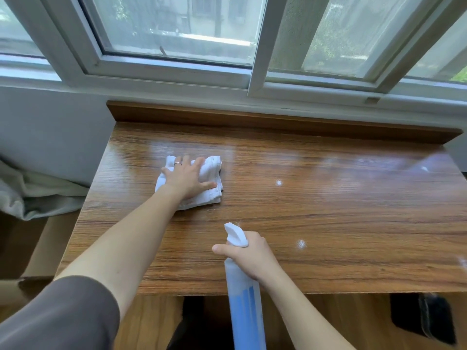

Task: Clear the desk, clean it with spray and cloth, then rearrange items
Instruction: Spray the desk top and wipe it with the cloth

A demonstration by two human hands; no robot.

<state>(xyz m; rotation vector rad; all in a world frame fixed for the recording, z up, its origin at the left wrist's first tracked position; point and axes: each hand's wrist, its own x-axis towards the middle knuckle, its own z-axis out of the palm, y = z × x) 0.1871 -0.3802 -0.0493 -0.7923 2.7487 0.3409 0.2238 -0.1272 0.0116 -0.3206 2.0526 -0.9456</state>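
Fingers (180, 161) of the left hand (188, 178) spread flat, pressing down on a folded white cloth (211, 173); a ring sits on one finger. Cloth lies on the far left part of the wooden desk (328, 210), its near edge showing under the wrist. Right hand (249, 256) curls around the neck of a spray bottle (245, 299), holding it at the desk's near edge, white nozzle pointing away over the wood. Bottle is pale, translucent, with blue liquid or a blue label in its lower part; no writing readable on it. Two small white foam spots (300, 244) sit on the wood to the right of the hands, one farther back. Desktop shines wet in patches. A raised wooden ledge (252, 120) runs along the back, under a white-framed window (177, 69). Crumpled pale fabric (38, 195) lies left of the desk.
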